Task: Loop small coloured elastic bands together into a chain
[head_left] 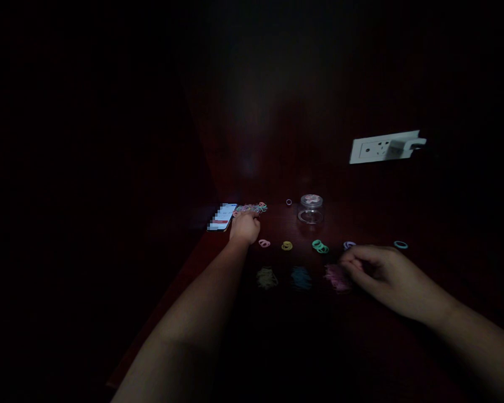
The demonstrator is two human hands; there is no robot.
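Observation:
My left hand (246, 228) reaches to a mixed pile of small coloured elastic hair ties (252, 207) at the back of the table; its fingertips are at the pile, mostly hidden behind the back of the hand. My right hand (384, 274) has thumb and forefinger pinched together over a pink heap of bands (337, 278). Whatever sits in that pinch is too dark and small to name. Just behind its fingertips lie purple hair ties (349, 245). Further left are green hair ties (320, 246), yellow hair ties (287, 245) and pink hair ties (264, 243).
A lidded clear jar (311, 210) stands at the back, near one dark ring (289, 202). A lit phone (222, 217) lies at the left. Nearer are a yellowish heap (267, 278) and a blue heap (301, 277). A light-blue ring (400, 244) lies right. A wall socket (384, 148) holds a plug.

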